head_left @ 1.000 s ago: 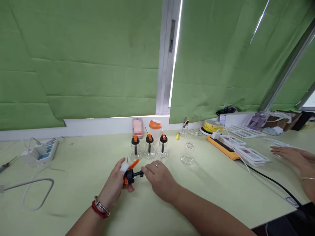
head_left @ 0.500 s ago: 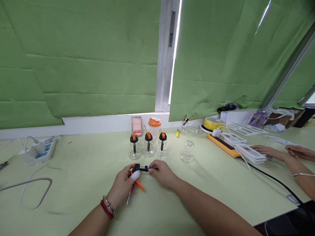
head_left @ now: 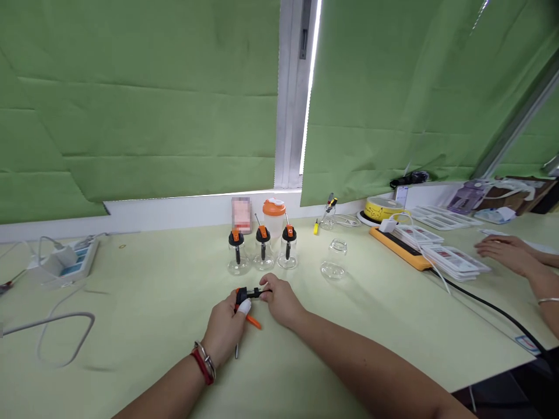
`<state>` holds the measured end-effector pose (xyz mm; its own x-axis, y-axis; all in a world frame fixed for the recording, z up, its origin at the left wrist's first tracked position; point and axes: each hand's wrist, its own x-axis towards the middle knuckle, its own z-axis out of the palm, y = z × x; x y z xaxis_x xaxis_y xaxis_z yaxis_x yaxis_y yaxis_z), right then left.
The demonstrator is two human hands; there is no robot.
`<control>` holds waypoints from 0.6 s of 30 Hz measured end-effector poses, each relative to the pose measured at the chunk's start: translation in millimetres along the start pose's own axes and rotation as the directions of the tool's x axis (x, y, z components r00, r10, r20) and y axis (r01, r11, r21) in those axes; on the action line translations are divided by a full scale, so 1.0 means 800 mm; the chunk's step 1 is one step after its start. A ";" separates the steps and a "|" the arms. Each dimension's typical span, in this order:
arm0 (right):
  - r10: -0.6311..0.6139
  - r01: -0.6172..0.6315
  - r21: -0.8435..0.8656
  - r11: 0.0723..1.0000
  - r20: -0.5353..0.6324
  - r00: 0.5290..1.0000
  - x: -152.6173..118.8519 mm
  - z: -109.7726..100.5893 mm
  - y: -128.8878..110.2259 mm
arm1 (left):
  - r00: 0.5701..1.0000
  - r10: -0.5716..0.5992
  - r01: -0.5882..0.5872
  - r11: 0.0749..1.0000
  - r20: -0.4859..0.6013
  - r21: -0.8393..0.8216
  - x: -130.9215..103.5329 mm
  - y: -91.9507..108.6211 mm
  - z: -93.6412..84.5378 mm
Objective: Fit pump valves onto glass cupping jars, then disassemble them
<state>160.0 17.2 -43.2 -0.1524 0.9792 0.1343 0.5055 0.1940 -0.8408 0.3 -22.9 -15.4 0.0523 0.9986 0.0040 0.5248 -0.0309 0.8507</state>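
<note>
My left hand (head_left: 227, 329) is closed around a black-and-orange jar lid (head_left: 241, 295), the thumb pressed on its front. From beneath that hand an orange lever (head_left: 253, 322) sticks out to the right and a thin metal rod (head_left: 236, 351) points down. My right hand (head_left: 279, 299) pinches the end of the lid's narrow black stem (head_left: 253, 293), which lies level between both hands. Just behind stand three glass jars (head_left: 238, 266) with matching black-and-orange lids and black parts hanging inside. An uncovered glass jar (head_left: 334, 261) is farther right.
An orange-lidded bottle (head_left: 273, 215) stands behind the jars. A yellow screwdriver (head_left: 315, 227) lies near the wall. To the right are an orange power strip (head_left: 399, 249), stacked white trays (head_left: 454, 262) and another person's hands (head_left: 506, 253). A white power strip (head_left: 74, 262) and cables are at left.
The view has shifted slightly. My right fingers sit a little differently on the stem, while my left hand keeps the lid. The other person's hand has moved off the stacked trays.
</note>
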 end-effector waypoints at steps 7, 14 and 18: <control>-0.051 0.053 -0.105 0.993 0.022 0.998 -0.001 0.001 -0.004 | 1.000 0.002 -0.002 1.000 0.000 0.008 -0.001 0.002 -0.002; -0.049 0.056 -0.118 0.991 0.059 0.997 -0.002 0.007 -0.009 | 0.999 0.029 -0.028 0.998 -0.029 0.053 0.000 0.001 -0.004; -0.048 0.056 -0.154 0.987 0.058 0.997 -0.004 0.007 -0.013 | 1.000 0.011 -0.010 0.999 -0.028 0.051 -0.001 0.004 -0.005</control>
<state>150.7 11.8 -38.1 -0.2252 0.9637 0.1437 0.6206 0.2555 -0.7413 -1.4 -23.6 -10.9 0.0343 0.9990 0.0282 0.5671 -0.0427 0.8225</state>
